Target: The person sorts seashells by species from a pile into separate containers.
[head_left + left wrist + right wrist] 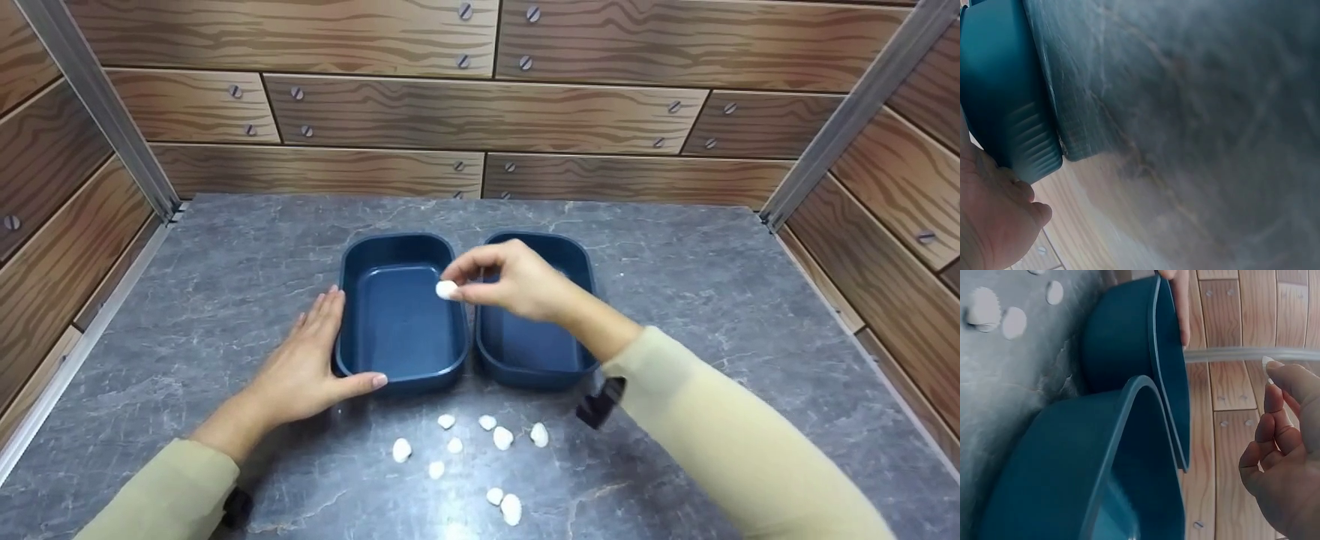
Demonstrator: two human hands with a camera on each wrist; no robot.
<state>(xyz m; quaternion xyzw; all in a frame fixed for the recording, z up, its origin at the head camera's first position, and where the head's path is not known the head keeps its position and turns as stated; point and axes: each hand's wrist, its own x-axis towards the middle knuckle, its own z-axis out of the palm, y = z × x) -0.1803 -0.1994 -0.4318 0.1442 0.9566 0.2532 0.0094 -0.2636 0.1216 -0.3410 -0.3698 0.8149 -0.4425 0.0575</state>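
Note:
My right hand pinches a small white seashell between thumb and fingertips, above the right side of the left blue container. In the right wrist view the seashell shows at the tips of thumb and index finger, the other fingers loosely bent. My left hand rests against the left container, its straight fingers along the outer left wall and its thumb at the front rim. The left wrist view shows the hand touching the ribbed container wall. Inside the left container the visible floor is bare.
A second blue container stands close on the right, partly hidden under my right hand and forearm. Several white seashells lie scattered on the grey marbled table in front of both containers. Wood-patterned walls enclose the back and sides.

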